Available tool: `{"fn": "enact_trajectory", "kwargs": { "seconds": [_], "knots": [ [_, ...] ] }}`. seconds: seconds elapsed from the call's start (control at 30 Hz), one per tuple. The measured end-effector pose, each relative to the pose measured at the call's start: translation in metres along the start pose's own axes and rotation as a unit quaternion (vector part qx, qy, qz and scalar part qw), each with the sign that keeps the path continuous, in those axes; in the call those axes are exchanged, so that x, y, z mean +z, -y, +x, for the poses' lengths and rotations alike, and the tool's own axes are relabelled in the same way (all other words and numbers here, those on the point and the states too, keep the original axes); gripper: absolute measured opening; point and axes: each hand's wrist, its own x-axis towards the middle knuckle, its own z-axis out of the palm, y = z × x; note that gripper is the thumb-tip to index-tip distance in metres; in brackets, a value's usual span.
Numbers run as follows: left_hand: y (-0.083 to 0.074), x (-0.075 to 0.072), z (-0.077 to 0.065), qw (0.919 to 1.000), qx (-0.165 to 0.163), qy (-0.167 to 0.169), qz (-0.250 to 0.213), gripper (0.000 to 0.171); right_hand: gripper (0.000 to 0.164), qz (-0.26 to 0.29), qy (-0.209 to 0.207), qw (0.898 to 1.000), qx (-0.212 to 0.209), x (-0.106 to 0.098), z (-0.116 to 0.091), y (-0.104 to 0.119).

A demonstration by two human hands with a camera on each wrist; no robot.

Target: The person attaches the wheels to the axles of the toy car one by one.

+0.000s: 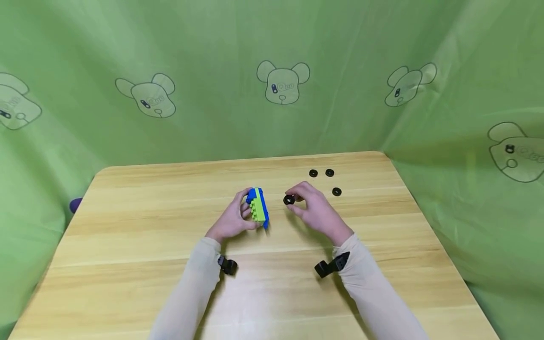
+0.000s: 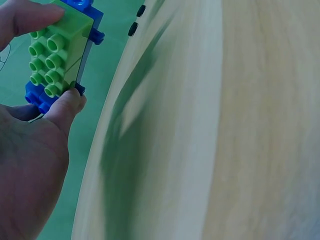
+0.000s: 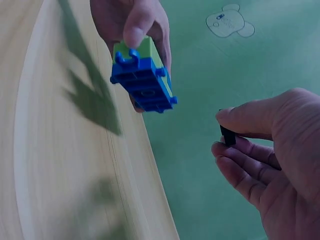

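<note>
My left hand (image 1: 233, 218) grips a toy vehicle body (image 1: 260, 208) of building blocks by its two ends, thumb at one end and fingers at the other. Green studded bricks (image 2: 52, 60) sit on a blue base (image 3: 142, 82) with small axle pegs along its sides and a hook at one end. The body is tipped on its side above the table, its blue underside turned toward my right hand (image 1: 316, 210). Between thumb and fingertips that hand pinches a small black toy wheel (image 1: 289, 199), a short gap away from the body.
Beyond my right hand, three more black wheels lie on the wooden table (image 1: 140, 226): two side by side, one wheel (image 1: 336, 191) nearer. A green curtain (image 1: 212, 123) with bear-head prints hangs behind and beside the table. Each wrist wears a black camera (image 1: 229, 267).
</note>
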Motion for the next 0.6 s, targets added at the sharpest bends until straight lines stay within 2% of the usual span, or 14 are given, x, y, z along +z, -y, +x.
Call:
{"fn": "enact_trajectory", "kwargs": {
  "seconds": [0.07, 0.37, 0.6],
  "knots": [
    [0.004, 0.000, 0.001, 1.0000, 0.004, -0.006, -0.005, 0.109, 0.036, 0.002, 0.003, 1.000, -0.003, 0.001, -0.001, 0.004],
    [0.004, 0.002, -0.001, 0.9998, 0.016, -0.015, -0.004, 0.110, 0.035, 0.007, 0.007, 0.999, -0.031, 0.015, -0.002, 0.013],
    [0.006, 0.004, -0.001, 0.9994, 0.020, 0.000, -0.027, 0.109, 0.036, 0.019, 0.024, 0.999, -0.039, 0.025, -0.004, 0.018]
  ]
}}
